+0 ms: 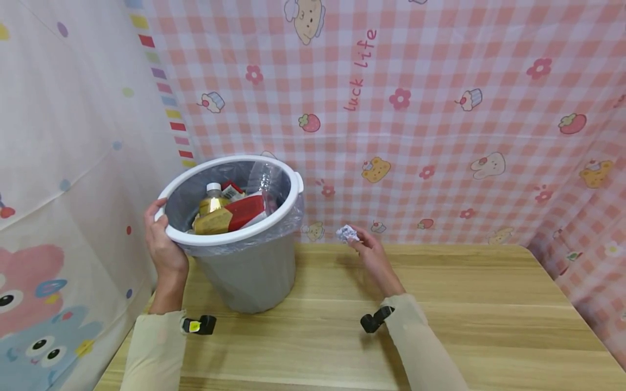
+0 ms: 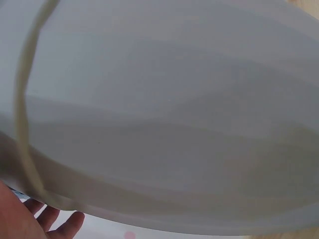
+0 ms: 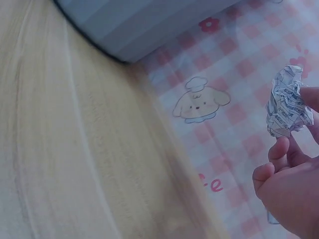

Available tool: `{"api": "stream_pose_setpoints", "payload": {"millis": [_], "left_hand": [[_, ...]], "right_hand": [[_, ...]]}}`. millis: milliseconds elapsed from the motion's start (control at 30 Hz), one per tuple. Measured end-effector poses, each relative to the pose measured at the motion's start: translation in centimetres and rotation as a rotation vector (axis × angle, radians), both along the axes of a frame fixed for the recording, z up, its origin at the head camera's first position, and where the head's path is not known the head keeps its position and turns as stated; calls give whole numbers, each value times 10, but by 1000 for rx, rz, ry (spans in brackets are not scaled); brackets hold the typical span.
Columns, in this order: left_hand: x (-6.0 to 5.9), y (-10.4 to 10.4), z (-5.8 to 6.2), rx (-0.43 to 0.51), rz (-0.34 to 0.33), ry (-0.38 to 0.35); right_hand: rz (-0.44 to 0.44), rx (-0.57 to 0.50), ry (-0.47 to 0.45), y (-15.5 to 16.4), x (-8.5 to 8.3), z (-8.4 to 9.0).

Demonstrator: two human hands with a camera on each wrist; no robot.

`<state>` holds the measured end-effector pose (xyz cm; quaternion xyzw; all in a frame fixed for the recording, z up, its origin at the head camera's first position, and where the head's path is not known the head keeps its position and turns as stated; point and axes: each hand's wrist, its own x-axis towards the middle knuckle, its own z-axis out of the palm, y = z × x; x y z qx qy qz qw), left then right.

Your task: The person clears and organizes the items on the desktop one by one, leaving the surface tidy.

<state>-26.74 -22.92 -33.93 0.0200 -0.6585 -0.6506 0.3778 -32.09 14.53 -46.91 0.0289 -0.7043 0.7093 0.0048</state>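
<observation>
A grey trash can [image 1: 249, 277] with a white rim stands on the left part of the table, a clear bag folded over its edge. My left hand [image 1: 165, 247] grips the rim on its left side; the left wrist view shows the can's grey wall filling the frame, with fingertips [image 2: 75, 223] at its edge. Between thumb and fingers, my right hand [image 1: 375, 260] pinches a crumpled paper ball [image 1: 348, 234], held over the table to the right of the can. Printed lines show on the paper ball [image 3: 288, 102] in the right wrist view.
Inside the can lie a bottle [image 1: 213, 200] with a white cap, a red and tan package [image 1: 244, 210] and a clear plastic container [image 1: 264, 176]. Behind the wooden table [image 1: 464, 309] hangs a pink checked cloth [image 1: 440, 136]; a white patterned cloth [image 1: 73, 163] hangs at left.
</observation>
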Motion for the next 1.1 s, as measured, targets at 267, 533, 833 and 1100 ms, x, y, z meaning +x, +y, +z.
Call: {"api": "stream_pose_setpoints", "payload": {"millis": [267,533,833,1100], "left_hand": [[1,-1,-1,-9,7,-23],[1,0,0,-6,12,-23],[1,1,1,-32,11,-46],[0,1,0,-15,0,-39]], "right_hand": [[-4,-49,62,-1,1,15],[12,-100,126,-2,1,34],[25,-115,132,-4,4,55],[96,-123,149,-9,12,78]]}}
